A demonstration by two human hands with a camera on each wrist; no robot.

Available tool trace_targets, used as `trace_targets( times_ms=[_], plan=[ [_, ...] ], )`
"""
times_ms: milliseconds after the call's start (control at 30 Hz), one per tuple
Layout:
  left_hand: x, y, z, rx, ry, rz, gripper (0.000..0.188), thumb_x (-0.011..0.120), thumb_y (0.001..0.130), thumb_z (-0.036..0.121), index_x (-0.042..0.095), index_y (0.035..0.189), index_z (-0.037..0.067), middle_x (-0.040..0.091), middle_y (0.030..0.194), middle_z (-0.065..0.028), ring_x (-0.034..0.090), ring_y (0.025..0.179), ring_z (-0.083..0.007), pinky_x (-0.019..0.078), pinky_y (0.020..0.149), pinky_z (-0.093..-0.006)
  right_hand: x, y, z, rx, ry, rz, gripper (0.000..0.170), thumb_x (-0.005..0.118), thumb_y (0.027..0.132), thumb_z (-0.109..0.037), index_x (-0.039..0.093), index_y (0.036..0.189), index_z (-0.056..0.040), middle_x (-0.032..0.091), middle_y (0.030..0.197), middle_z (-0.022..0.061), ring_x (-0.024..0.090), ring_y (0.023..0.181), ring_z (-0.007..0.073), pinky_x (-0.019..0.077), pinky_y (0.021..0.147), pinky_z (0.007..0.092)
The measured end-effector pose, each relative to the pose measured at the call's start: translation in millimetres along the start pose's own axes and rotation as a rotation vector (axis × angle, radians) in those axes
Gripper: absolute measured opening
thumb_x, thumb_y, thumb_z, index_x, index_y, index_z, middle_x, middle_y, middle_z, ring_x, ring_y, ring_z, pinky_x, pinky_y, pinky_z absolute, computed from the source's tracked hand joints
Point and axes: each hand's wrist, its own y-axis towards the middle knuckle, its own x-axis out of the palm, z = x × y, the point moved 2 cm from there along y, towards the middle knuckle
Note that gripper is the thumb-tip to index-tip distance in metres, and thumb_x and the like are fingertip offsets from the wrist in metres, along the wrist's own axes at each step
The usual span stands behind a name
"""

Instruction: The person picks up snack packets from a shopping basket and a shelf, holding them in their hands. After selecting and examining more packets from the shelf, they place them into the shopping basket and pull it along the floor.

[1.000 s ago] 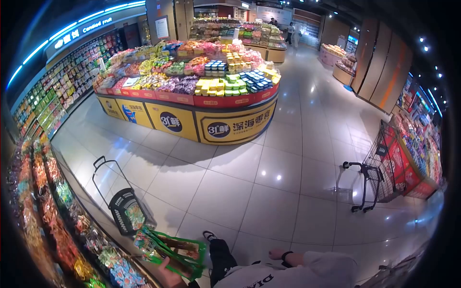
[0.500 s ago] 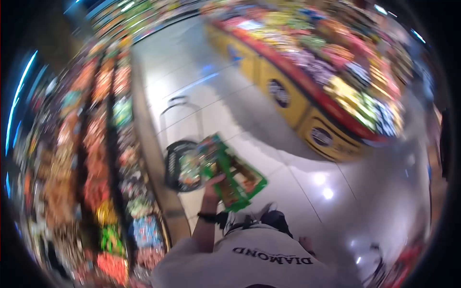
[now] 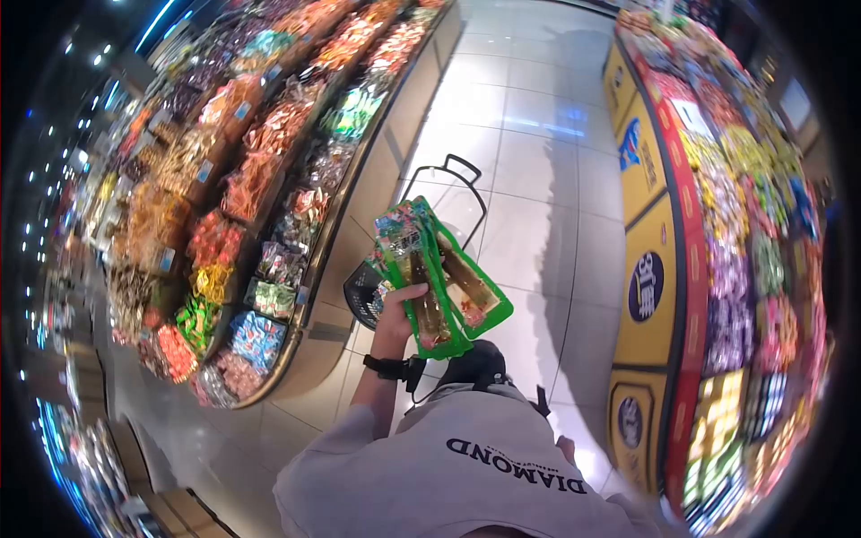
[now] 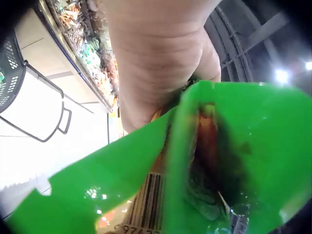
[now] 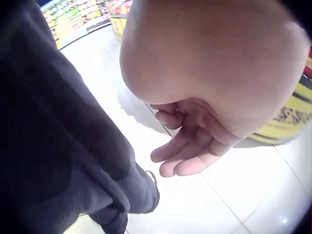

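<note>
My left hand [image 3: 397, 314] grips two green-edged snack packets in front of my body, thumb across the nearer packet [image 3: 426, 300]. The other packet [image 3: 485, 293] fans out to the right behind it, with brown pieces showing through its clear window. Up close in the left wrist view, green wrapping [image 4: 263, 112] and a printed barcode [image 4: 151, 200] lie below my palm. Partly hidden behind the packets, a black shopping basket [image 3: 359, 300] stands on the floor with its long handle up. My right hand [image 5: 195, 141] hangs beside my dark trousers, fingers loosely curled around nothing.
A tiered display [image 3: 242, 193] of wrapped sweets in bins runs along the left. To the right stands a yellow-and-red island counter [image 3: 650, 278] heaped with packaged snacks. A tiled aisle [image 3: 525, 179] stretches between them.
My view has swung left, bringing the sweets display and aisle into the middle; the shopping cart has left view. The packets stay in my left hand, now overlapping the basket.
</note>
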Motion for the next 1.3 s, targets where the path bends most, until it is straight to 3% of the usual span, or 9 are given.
trace_targets(
  times_ms=[33, 67, 367, 433, 500, 667, 1033, 1100, 1300],
  plan=[
    [1.0, 11.1, 3.0, 0.031, -0.016, 0.019, 0.060, 0.059, 0.080, 0.004, 0.049, 0.139, 0.000, 0.063, 0.122, -0.0160, 0.064, 0.108, -0.0326, 0.0568, 0.087, -0.0500, -91.1, 53.1, -28.9, 0.306, 0.895, -0.117, 0.031, 0.052, 0.093, -0.018, 0.061, 0.075, 0.0056, 0.066, 0.061, 0.0173, 0.063, 0.046, 0.0243, 0.0544, 0.048, 0.0332],
    [2.3, 17.8, 6.3, 0.102, -0.018, 0.046, 0.061, 0.058, 0.079, 0.003, 0.048, 0.139, 0.000, 0.063, 0.123, -0.0155, 0.063, 0.109, -0.0325, 0.0575, 0.085, -0.0505, -125.1, 94.4, -21.0, 0.604, 1.041, -0.201, 0.033, 0.052, 0.093, -0.019, 0.061, 0.075, 0.0068, 0.067, 0.063, 0.0174, 0.063, 0.046, 0.0224, 0.0538, 0.046, 0.0335],
    [-1.6, 142.2, 26.0, 0.499, -0.055, 0.329, 0.069, 0.065, 0.072, 0.002, 0.047, 0.138, -0.001, 0.060, 0.128, -0.0150, 0.061, 0.114, -0.0313, 0.0528, 0.098, -0.0446, -257.0, 434.3, 72.6, 0.241, 0.666, -0.056, 0.008, 0.055, 0.085, -0.003, 0.062, 0.085, 0.0017, 0.066, 0.070, 0.0127, 0.065, 0.056, 0.0202, 0.0531, 0.049, 0.0322],
    [2.2, 179.6, 18.9, 0.569, -0.096, 0.425, 0.067, 0.065, 0.074, 0.003, 0.047, 0.138, -0.001, 0.061, 0.125, -0.0159, 0.062, 0.112, -0.0322, 0.0561, 0.092, -0.0473, -279.5, 494.2, 81.1, 0.214, 0.563, -0.148, 0.016, 0.053, 0.079, 0.004, 0.063, 0.089, -0.0011, 0.066, 0.075, 0.0124, 0.067, 0.066, 0.0234, 0.0535, 0.057, 0.0334],
    [14.8, 208.4, 5.3, 0.530, -0.174, 0.444, 0.066, 0.065, 0.075, 0.003, 0.047, 0.138, -0.002, 0.061, 0.123, -0.0162, 0.062, 0.110, -0.0325, 0.0575, 0.088, -0.0483, -324.0, 537.3, 76.9, -0.150, 0.313, -0.107, 0.027, 0.051, 0.073, 0.007, 0.064, 0.094, -0.0042, 0.066, 0.077, 0.0140, 0.066, 0.072, 0.0291, 0.0531, 0.064, 0.0349],
    [38.6, 298.8, -1.6, 0.478, -0.323, 0.487, 0.061, 0.062, 0.078, 0.002, 0.048, 0.138, -0.002, 0.064, 0.116, -0.0170, 0.064, 0.108, -0.0336, 0.0596, 0.081, -0.0500, -408.3, 669.1, 85.4, -0.168, 0.239, -0.014, 0.030, 0.055, 0.060, 0.006, 0.063, 0.086, -0.0077, 0.059, 0.089, 0.0143, 0.057, 0.090, 0.0350, 0.0469, 0.078, 0.0428],
    [114.6, 488.8, 5.2, 0.691, -0.296, 0.620, 0.063, 0.063, 0.078, 0.000, 0.047, 0.139, -0.001, 0.060, 0.128, -0.0159, 0.063, 0.112, -0.0343, 0.0576, 0.089, -0.0506, -485.8, 969.1, 89.6, -0.319, 0.258, -0.242, 0.028, 0.047, 0.065, 0.010, 0.064, 0.084, -0.0015, 0.065, 0.088, 0.0201, 0.061, 0.090, 0.0372, 0.0490, 0.078, 0.0413],
    [149.3, 518.2, 18.9, 0.633, -0.372, 0.546, 0.062, 0.062, 0.079, 0.001, 0.046, 0.140, -0.002, 0.061, 0.126, -0.0142, 0.063, 0.111, -0.0290, 0.0545, 0.096, -0.0442, -513.9, 1020.9, 76.7, -0.331, 0.315, -0.238, 0.030, 0.046, 0.065, 0.011, 0.064, 0.084, -0.0018, 0.065, 0.089, 0.0195, 0.062, 0.091, 0.0362, 0.0495, 0.077, 0.0409],
    [173.5, 580.0, 26.4, 0.662, -0.408, 0.564, 0.057, 0.064, 0.083, 0.004, 0.049, 0.138, 0.000, 0.062, 0.126, -0.0137, 0.063, 0.112, -0.0282, 0.0515, 0.099, -0.0426, -576.1, 1167.0, -12.0, -0.764, 0.223, -0.333, 0.032, 0.050, 0.073, 0.005, 0.063, 0.101, -0.0019, 0.065, 0.096, 0.0164, 0.062, 0.090, 0.0315, 0.0508, 0.077, 0.0367]
  ],
)
